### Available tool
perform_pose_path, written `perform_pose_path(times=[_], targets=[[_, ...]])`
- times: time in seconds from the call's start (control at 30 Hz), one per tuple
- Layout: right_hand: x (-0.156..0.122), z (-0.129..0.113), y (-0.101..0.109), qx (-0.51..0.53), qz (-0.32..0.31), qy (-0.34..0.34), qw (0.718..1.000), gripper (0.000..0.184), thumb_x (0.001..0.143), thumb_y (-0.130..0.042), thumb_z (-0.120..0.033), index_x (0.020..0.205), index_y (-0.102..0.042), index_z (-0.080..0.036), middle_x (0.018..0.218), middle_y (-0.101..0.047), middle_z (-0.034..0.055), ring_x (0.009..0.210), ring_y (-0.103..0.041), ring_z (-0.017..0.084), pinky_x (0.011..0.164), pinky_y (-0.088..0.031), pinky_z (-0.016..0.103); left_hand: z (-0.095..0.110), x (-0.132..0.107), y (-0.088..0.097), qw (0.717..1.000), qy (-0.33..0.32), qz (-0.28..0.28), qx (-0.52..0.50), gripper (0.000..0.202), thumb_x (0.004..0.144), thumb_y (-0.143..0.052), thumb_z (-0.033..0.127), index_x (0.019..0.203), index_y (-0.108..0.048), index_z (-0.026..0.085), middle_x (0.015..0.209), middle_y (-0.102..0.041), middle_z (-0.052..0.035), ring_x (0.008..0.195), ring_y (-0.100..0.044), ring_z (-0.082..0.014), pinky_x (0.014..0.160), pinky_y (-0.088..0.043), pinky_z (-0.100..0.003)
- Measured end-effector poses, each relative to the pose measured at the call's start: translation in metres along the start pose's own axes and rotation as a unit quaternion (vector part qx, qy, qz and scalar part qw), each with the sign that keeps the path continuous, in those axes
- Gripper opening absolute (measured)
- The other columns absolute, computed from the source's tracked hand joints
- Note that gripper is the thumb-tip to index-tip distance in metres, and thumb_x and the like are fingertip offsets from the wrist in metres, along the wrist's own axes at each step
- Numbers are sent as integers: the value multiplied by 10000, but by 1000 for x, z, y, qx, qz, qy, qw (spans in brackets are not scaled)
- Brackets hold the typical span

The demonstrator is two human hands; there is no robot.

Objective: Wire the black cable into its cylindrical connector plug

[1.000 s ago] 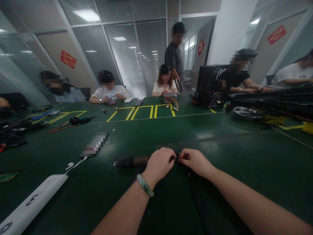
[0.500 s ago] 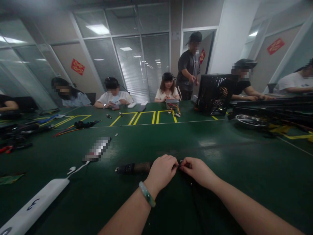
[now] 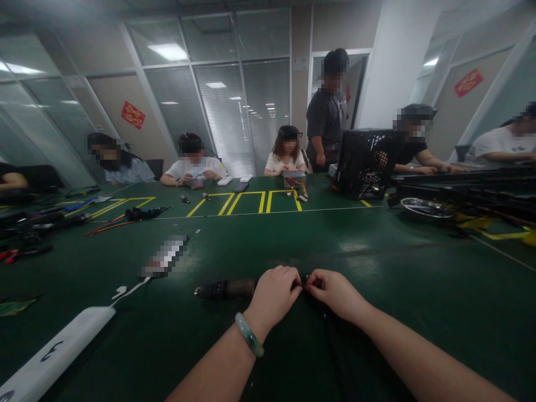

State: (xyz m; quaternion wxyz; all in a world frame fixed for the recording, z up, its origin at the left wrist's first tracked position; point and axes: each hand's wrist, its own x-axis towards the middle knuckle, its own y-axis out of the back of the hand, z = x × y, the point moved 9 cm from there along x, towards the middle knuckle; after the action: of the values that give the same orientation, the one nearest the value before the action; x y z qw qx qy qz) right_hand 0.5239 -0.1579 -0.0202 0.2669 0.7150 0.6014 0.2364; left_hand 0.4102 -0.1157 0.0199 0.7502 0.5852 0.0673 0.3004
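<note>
A dark, round-bodied tool (image 3: pixel 228 289) with a metal tip at its left end lies on the green table; it looks like an electric screwdriver. My left hand (image 3: pixel 274 296), with a jade-coloured bangle (image 3: pixel 249 335) on the wrist, rests over its right part and hides it. The left fingers are pinched together. Close by on the right, my right hand (image 3: pixel 337 291) also pinches thumb against fingers. Something small and dark shows between the fingertips, too small to name. A dark strip, perhaps a cord, runs down from below my right hand.
A white power strip (image 3: pixel 62 349) lies at left, its cable leading toward a blurred phone-like device (image 3: pixel 165 258). Dark cables (image 3: pixel 144 213) lie further left. At back right stand a black perforated case (image 3: pixel 368 162) and a round metal dish (image 3: pixel 427 207). Several people sit opposite; one person stands.
My hands stay nearly in place, with small finger movements and the fingertips slightly lower. The standing person opposite has lowered an arm and turned.
</note>
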Motion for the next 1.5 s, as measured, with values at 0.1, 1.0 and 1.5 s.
perform_pose_path(times=[0.1,1.0,1.5], targets=[[1,2,-1,-6,2,1,1000,99,831,-581,-253,831,-657,-189,760,-688,-2,678,-617,143,589,-398,213,4,0,-2,1000,-17,3,1,79,851,-580,172,913,-591,221,939,-619,-2,893,-554,-184,800,-412,-336],[2,4,-3,33,-19,1,999,98,837,-582,-271,828,-645,-195,749,-680,-15,659,-609,137,560,-397,203,0,-3,2,999,-1,28,-30,130,823,-617,199,947,-591,228,961,-630,0,914,-563,-191,843,-413,-355],[2,6,-2,36,-17,-3,999,106,833,-583,-275,816,-646,-191,734,-673,-13,649,-595,134,553,-387,203,-3,-3,2,999,6,36,-30,92,813,-634,218,894,-591,213,938,-629,-8,907,-561,-198,859,-419,-379]])
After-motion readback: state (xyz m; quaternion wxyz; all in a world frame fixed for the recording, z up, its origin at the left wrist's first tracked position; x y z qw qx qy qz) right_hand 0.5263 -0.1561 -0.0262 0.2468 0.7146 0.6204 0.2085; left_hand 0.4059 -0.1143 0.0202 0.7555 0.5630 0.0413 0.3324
